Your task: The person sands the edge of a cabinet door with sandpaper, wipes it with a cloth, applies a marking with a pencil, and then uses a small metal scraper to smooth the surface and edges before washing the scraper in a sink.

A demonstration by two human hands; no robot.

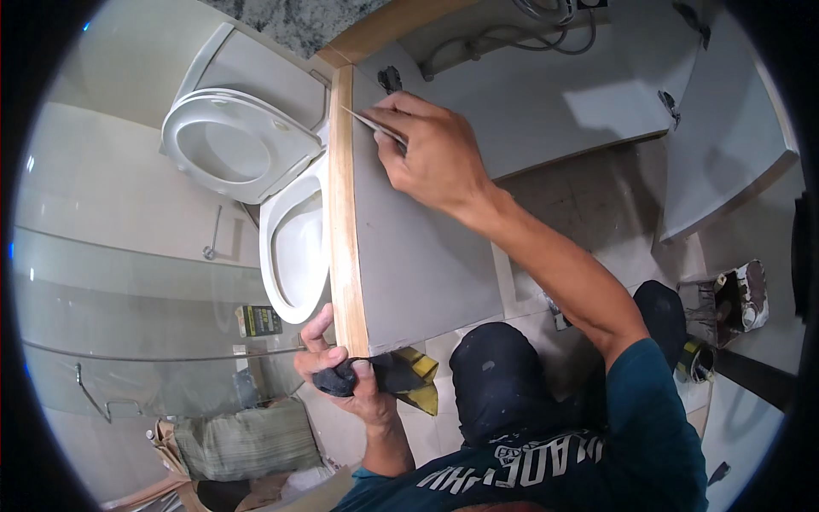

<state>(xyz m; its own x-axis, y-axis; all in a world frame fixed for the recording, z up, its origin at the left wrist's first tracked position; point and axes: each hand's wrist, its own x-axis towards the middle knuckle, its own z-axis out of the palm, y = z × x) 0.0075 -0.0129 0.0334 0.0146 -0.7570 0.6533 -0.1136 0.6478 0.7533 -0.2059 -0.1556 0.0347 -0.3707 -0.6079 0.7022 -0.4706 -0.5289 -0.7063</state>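
- The right hand (431, 149) pinches a thin sheet (375, 126) between thumb and fingers, its pointed corner at the upper part of the wood edge (344, 213) of a grey panel (418, 256).
- The left hand (363, 394) grasps a dark cloth (334, 380) at the lower end of that edge.
- The fingers and cloth cover the panel's lower corner; most of the sheet is hidden in the right hand, and its material cannot be told.
- A black-and-yellow piece (418, 375) shows beside the left hand; what it is stays unclear.
- White lettering crosses the teal shirt (546, 469), upside down and partly lost in folds.
- A green-and-yellow box (258, 321) left of the toilet (294, 247) bears print too small to read surely.
- The tin (698, 358) at right is partly hidden.
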